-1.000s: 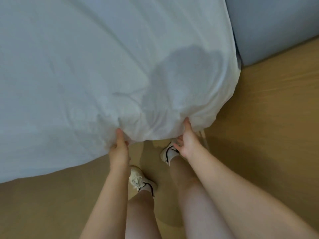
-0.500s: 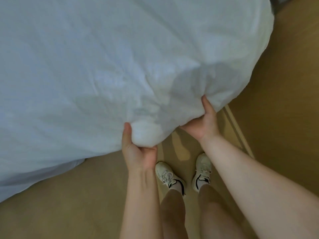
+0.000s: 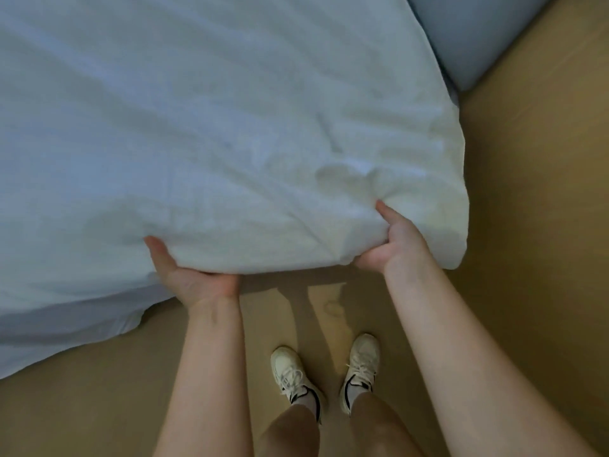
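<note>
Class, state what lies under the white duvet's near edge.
The left hand and right hand grip the duvet, fingers hidden beneath. Tan floor shows below; what it covers is unseen.

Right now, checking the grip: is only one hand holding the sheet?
No, the left hand and right hand both grip the sheet at its edge.

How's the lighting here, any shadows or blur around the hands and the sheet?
Head view: dim, warm light; the white sheet reads bluish at left, yellowish by the right hand; soft shadows lie on the floor under the held edge; the left hand looks slightly soft, not smeared.
</note>
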### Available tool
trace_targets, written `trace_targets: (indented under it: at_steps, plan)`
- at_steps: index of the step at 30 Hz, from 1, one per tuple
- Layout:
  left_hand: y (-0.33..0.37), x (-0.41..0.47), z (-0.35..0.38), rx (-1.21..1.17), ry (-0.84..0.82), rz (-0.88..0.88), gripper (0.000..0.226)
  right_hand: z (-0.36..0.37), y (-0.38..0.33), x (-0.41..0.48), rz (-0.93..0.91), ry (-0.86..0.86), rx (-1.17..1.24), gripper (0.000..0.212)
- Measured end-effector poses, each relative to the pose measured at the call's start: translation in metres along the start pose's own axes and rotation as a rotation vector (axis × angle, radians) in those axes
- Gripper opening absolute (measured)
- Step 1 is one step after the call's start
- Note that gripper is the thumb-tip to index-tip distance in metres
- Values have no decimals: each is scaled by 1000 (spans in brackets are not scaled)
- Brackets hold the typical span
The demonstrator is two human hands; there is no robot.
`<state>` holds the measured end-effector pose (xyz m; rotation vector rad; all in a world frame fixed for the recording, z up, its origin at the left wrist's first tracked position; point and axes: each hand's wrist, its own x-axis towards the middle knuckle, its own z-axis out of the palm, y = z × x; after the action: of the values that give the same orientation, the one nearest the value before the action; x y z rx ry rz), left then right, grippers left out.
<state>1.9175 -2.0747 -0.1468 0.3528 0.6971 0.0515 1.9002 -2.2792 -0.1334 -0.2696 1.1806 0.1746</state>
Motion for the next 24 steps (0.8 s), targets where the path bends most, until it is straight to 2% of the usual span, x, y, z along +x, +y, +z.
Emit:
trace_targets:
  at_steps: [2, 5, 7, 9, 10, 11, 13, 14, 17, 20, 22, 24]
  plan:
    - [-4, -8, 9, 44, 28, -12, 48, 6, -9, -7, -29, -34, 8, 28]
    - [4, -38, 17, 111, 93, -70, 40, 8, -14, -30, -143, -173, 48, 38]
    - [21, -65, 4, 140, 43, -85, 41, -2, -8, -43, -175, -141, 45, 30]
    - [31, -92, -9, 216, -54, -142, 28, -21, 3, -49, -273, -24, -74, 23]
    - [27, -94, -16, 307, 4, -144, 18, -31, 11, -47, -339, 74, -116, 23]
    - [17, -88, -26, 432, 143, -143, 16, -39, 19, -40, -387, 197, -143, 31]
    - [-3, -72, -43, 656, 467, -114, 21, -43, 32, -22, -425, 408, -150, 52]
    - [-10, -60, -44, 700, 527, -106, 30, -40, 34, -16, -415, 429, -140, 57]
    - [-16, -25, -47, 700, 533, -103, 43, -29, 25, -3, -360, 299, -72, 49]
    - [-13, -17, -56, 657, 420, -215, 34, -40, 17, 1, -373, 16, 56, 34]
    - [-6, -19, -59, 602, 357, -273, 29, -54, 12, 0, -375, -170, 163, 42]
    - [0, -18, -57, 561, 307, -295, 23, -59, 11, 0, -358, -281, 165, 51]
